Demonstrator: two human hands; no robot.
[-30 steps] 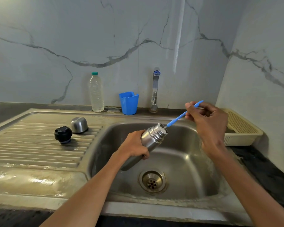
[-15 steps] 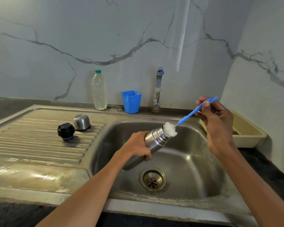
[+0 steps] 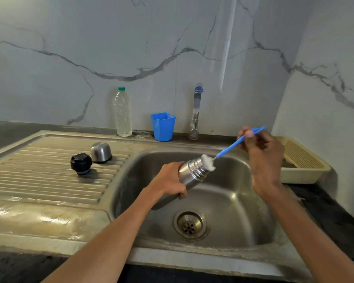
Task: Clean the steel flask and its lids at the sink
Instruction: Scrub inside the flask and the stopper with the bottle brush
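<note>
A clear plastic bottle (image 3: 123, 113) and a blue cup (image 3: 163, 127) stand against the marble wall — a cream basket (image 3: 307, 166) sits at right.

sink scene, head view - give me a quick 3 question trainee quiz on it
1. True or false: the black lid and steel cap are on the drainboard.
2. The right hand holds: A) blue cup B) bottle brush C) plastic bottle
3. Fill in: the left hand grips the ____ over the sink.

Key: 1 true; 2 B; 3 steel flask
</note>
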